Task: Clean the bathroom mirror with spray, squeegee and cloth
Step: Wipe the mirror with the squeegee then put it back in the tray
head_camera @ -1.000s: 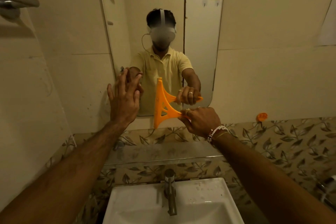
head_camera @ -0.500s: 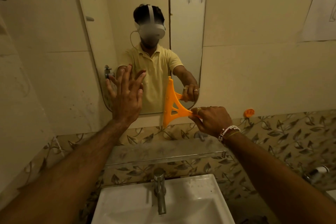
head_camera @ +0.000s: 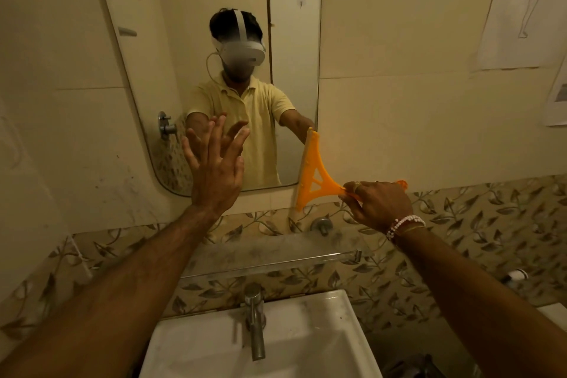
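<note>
The bathroom mirror (head_camera: 294,49) hangs on the tiled wall above the sink and reflects a person in a yellow shirt. My right hand (head_camera: 379,202) grips the handle of an orange squeegee (head_camera: 311,173). Its blade stands upright at the mirror's lower right corner, partly over the wall below the glass. My left hand (head_camera: 216,166) is raised in front of the lower middle of the mirror, fingers spread, holding nothing; I cannot tell whether it touches the glass. No spray bottle or cloth is in sight.
A narrow glass shelf (head_camera: 276,258) runs below the mirror. Under it are a white sink (head_camera: 322,334) and a metal tap (head_camera: 256,316). Papers (head_camera: 521,9) hang on the right wall. A leaf-patterned tile band crosses the wall.
My right hand has drawn the squeegee rightwards across the lower mirror to its right edge. My left hand stays raised before the glass, with its fingers spread wider. The view has shifted right.
</note>
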Demonstrator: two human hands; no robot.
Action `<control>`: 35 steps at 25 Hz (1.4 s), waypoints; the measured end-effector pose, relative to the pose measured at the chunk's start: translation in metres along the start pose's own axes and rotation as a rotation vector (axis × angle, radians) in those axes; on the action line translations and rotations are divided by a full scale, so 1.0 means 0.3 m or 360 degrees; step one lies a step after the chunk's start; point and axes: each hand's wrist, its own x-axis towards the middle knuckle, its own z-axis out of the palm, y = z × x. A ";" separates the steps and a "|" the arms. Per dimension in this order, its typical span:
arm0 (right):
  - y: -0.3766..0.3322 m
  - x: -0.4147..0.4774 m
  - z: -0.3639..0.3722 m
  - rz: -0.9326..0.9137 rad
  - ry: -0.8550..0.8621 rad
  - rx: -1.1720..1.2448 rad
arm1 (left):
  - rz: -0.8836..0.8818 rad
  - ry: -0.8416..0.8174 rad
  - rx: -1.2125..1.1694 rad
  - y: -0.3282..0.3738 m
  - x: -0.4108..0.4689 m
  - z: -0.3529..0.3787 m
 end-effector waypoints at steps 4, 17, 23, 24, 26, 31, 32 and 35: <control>0.041 -0.045 -0.011 0.0080 -0.0005 -0.0024 | 0.0009 -0.0047 -0.0030 0.053 0.000 0.008; 0.160 -0.197 -0.035 0.0214 -0.0069 0.0005 | 0.0093 -0.0118 -0.0139 0.263 -0.020 0.079; 0.190 -0.311 -0.063 0.0351 -0.0111 -0.0044 | 0.0253 -0.0187 -0.0420 0.398 -0.050 0.158; 0.189 -0.333 -0.072 0.0412 -0.0110 -0.0043 | 0.0282 -0.0204 -0.0512 0.430 -0.048 0.172; 0.175 -0.377 -0.072 0.0569 -0.0094 0.0000 | 0.0331 -0.0257 -0.0679 0.496 -0.050 0.196; 0.069 -0.478 -0.024 0.1232 -0.0071 0.0371 | 0.0347 -0.0333 -0.0992 0.628 -0.089 0.235; 0.048 -0.499 -0.011 0.1341 -0.0053 0.0417 | 0.0331 -0.0347 -0.1033 0.651 -0.108 0.240; -0.022 -0.547 0.020 0.1625 0.0004 0.0444 | 0.0343 -0.0450 -0.1155 0.703 -0.183 0.273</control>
